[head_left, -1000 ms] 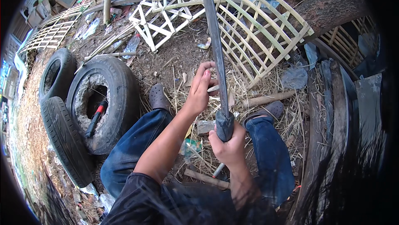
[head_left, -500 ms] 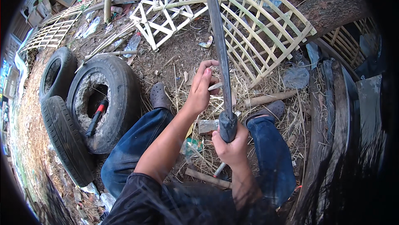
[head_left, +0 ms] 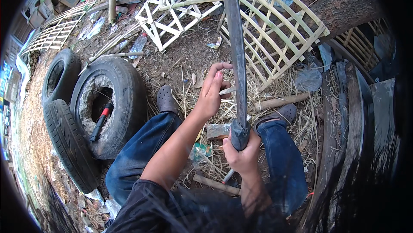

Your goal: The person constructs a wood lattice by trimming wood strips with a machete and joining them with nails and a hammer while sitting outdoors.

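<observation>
My right hand point(head_left: 244, 155) is closed around the dark handle point(head_left: 240, 135) of a machete. Its long, dark blade point(head_left: 237, 44) points up and away from me, and the tip runs out of view at the top. Left of the blade, my left hand point(head_left: 211, 97) has a small pale strip point(head_left: 226, 91) between its curled fingers; the strip's far end meets or passes behind the blade. The index finger of that hand stretches to the blade's left edge. Whether the strip is bamboo or stone I cannot tell.
Tires stand at the left, one cement-lined point(head_left: 107, 104) with a red-and-black tool point(head_left: 102, 122) in it. Woven bamboo lattices point(head_left: 275, 31) lie ahead, near a log point(head_left: 344, 7). A brick point(head_left: 218, 130), bamboo piece point(head_left: 282, 102) and straw lie between my feet. Old planks point(head_left: 340, 108) line the right.
The machete has shifted slightly right, its blade turned a little so that it looks broader. My left hand has moved slightly right with it, still holding the pale strip.
</observation>
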`<state>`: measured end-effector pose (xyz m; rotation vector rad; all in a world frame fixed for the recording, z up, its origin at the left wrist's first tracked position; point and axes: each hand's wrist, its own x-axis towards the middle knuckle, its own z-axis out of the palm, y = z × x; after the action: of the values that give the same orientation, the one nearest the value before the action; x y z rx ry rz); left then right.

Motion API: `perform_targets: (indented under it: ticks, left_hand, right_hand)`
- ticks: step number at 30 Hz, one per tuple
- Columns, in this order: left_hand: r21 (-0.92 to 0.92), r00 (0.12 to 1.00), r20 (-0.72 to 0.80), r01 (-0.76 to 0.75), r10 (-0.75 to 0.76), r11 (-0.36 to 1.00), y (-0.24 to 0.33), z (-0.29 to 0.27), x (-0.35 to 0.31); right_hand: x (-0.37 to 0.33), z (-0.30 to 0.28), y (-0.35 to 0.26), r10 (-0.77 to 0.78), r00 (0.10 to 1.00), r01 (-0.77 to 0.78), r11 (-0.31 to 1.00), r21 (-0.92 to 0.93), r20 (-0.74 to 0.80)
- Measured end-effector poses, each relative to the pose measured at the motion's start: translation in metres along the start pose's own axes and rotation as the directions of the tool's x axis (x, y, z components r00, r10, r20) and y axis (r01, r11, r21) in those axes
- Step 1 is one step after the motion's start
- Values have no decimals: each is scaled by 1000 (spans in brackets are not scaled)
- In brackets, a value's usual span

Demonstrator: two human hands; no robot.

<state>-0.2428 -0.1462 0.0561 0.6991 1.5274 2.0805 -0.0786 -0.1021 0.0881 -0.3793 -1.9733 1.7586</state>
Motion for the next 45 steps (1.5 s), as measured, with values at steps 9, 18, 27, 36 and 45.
perform_targets:
  ticks: [9, 18, 27, 36, 45]
  left_hand:
    - [-66, 1000, -20, 18, -19, 998, 3, 6, 0]
    - [9, 999, -23, -36, 36, 999, -3, 3, 2]
    - [-21, 1000, -23, -3, 2, 1000, -1, 8, -1]
    - [6, 1000, 20, -23, 23, 1000, 0, 3, 0]
    - [34, 999, 15, -38, 38, 999, -1, 6, 1]
  right_hand:
    - [2, 2, -7, 1, 1000, -1, 1000, 4, 24]
    - [5, -1, -4, 4, 1000, -3, 1000, -27, 25]
    - [4, 2, 0, -1, 1000, 2, 1000, -18, 11]
    - [-1, -4, -6, -56, 998, 56, 998, -37, 16]
    - [3, -1, -10, 3, 1000, -3, 999, -47, -5]
